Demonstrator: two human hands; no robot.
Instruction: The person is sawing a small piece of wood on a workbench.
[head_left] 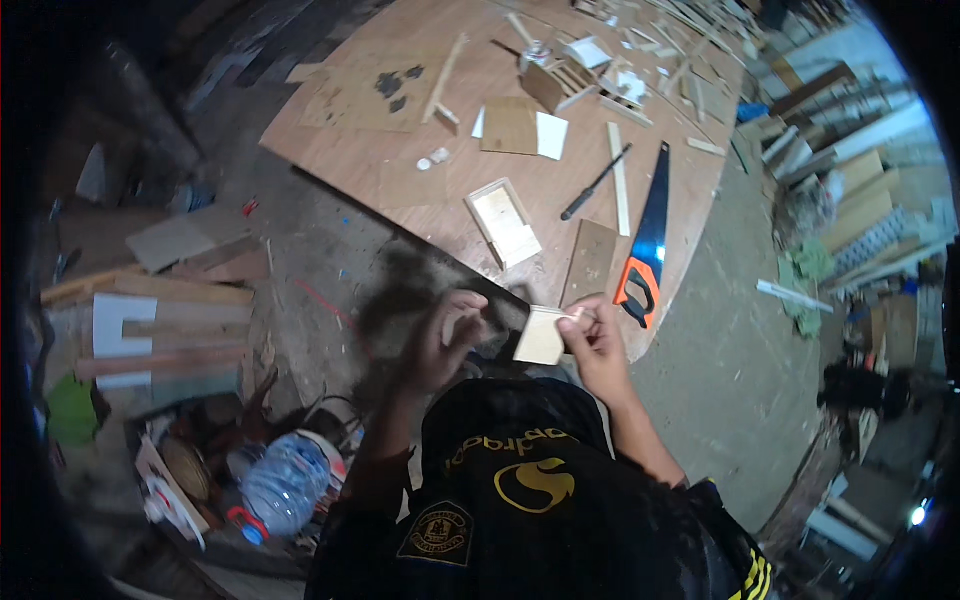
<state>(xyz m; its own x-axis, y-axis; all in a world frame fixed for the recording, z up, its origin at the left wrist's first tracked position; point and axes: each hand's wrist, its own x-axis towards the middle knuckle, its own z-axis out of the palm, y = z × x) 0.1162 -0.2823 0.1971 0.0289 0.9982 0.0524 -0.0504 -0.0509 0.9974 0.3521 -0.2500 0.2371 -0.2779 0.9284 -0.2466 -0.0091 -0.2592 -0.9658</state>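
Note:
Between the thumb and fingers of my right hand (596,345) is a small, pale wooden piece (540,337), held in front of my body at the table's near edge. To its left my left hand (446,340) is raised with curved fingers apart, touching nothing. Just beyond, a shallow light-wood box (503,222) lies on the table. A flat brown board (590,262) rests right of that box. Farther right lies a handsaw (648,240) with a dark blade and an orange-and-black handle.
The wooden table (340,150) also bears a dark slim tool (597,182), a long wood strip (618,180), a brown panel (510,126) over white sheets, and a slatted wooden box (558,85). A large plastic bottle (285,485) stands low on the left; stacked boards (860,200) line the right.

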